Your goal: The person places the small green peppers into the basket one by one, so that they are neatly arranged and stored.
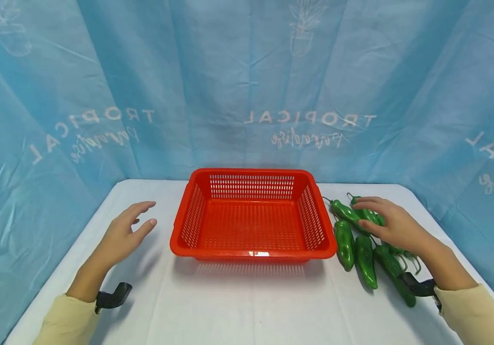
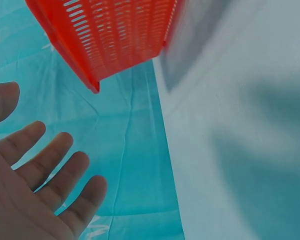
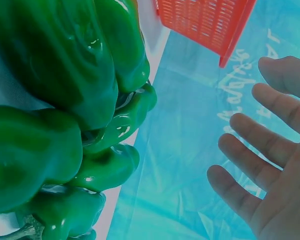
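A red plastic basket (image 1: 253, 252) with slotted walls stands at the middle of the table, nothing inside it. To its right lie several long green peppers (image 1: 344, 244), some overlapping, their thin stems showing. Over this pile hovers my right hand (image 1: 391, 225), fingers spread and holding nothing; it hides part of the peppers behind it. The right wrist view has the glossy peppers (image 3: 55, 65) close up, apart from the fingers. Left of the basket, my left hand (image 1: 121, 235) is held above the table with fingers spread and palm bare, touching nothing.
A white cloth covers the table (image 1: 212, 306). Behind and at both sides hangs a blue printed curtain (image 1: 229, 72), close to the table's back edge. Each wrist wears a black strap mount (image 1: 114, 296), below beige sleeves (image 1: 67, 321).
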The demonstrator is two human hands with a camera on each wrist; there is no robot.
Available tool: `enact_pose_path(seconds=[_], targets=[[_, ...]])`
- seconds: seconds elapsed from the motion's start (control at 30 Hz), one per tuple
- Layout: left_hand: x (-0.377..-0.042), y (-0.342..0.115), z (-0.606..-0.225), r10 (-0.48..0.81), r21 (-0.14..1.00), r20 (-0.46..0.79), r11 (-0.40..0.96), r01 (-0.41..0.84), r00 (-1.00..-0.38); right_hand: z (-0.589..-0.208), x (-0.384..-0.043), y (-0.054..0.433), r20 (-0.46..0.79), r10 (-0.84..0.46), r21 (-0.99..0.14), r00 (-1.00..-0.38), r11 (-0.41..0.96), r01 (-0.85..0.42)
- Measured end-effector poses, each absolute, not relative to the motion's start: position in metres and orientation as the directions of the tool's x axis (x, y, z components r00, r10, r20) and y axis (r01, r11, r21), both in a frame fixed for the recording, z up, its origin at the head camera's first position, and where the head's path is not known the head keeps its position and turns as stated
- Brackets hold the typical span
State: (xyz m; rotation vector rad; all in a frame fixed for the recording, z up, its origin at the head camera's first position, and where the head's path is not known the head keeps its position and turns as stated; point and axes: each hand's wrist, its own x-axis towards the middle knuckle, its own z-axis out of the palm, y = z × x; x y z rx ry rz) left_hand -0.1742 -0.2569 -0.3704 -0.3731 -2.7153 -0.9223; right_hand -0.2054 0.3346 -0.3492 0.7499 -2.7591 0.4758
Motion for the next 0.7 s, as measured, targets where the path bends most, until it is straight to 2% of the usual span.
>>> enact_pose_path(seconds=[0.3, 0.7], targets=[[-0.177, -0.250, -0.369, 0.155, 0.654, 0.214, 0.711, 0.259, -0.964, -0.350, -0.205, 0.337, 0.296, -0.437, -0.249, -0.849, 0.823, -0.510], [-0.202, -0.237, -0.365, 0.176, 0.801, 0.127, 0.562, 0.206, -0.976, -0.353, -0.207, 0.340, 0.266, -0.439, -0.258, -0.858, 0.825, -0.502]])
